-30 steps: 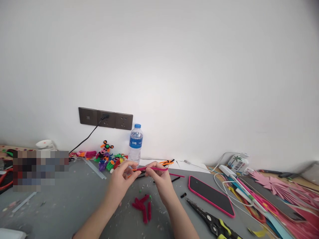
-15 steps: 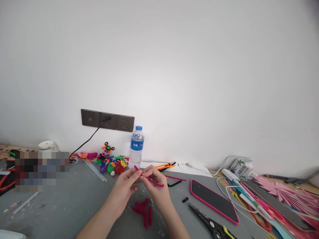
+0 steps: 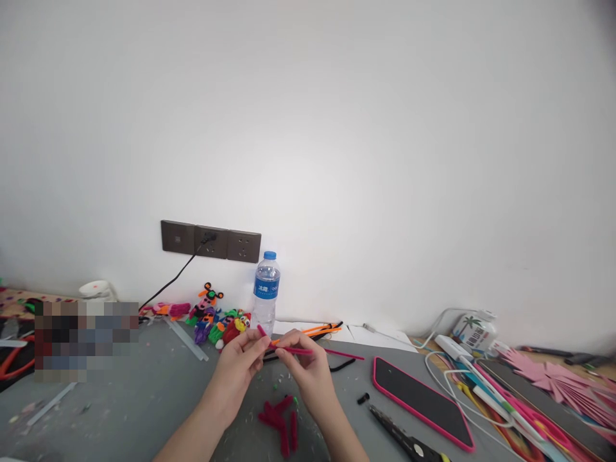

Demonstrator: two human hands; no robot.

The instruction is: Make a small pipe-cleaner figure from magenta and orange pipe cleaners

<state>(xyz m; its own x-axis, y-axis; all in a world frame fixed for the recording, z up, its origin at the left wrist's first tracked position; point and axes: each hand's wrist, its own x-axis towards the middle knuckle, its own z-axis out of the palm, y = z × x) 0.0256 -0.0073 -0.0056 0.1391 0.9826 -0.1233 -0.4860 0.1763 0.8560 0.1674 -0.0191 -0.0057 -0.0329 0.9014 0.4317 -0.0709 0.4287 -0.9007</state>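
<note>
Clearly, a magenta pipe cleaner [image 3: 299,351] is pinched by left fingers [image 3: 258,348] and right fingers [image 3: 289,363]. Its left tip is exposed.

Site: craft work area; home or workshop cannot be determined. Grey counter [image 3: 149,385] carries scraps [image 3: 31,407], fuzzy-stem figures [image 3: 217,330], pliers [image 3: 400,437], pleated pink paper [image 3: 548,378]; wall sockets [image 3: 212,249] sit above.
</note>
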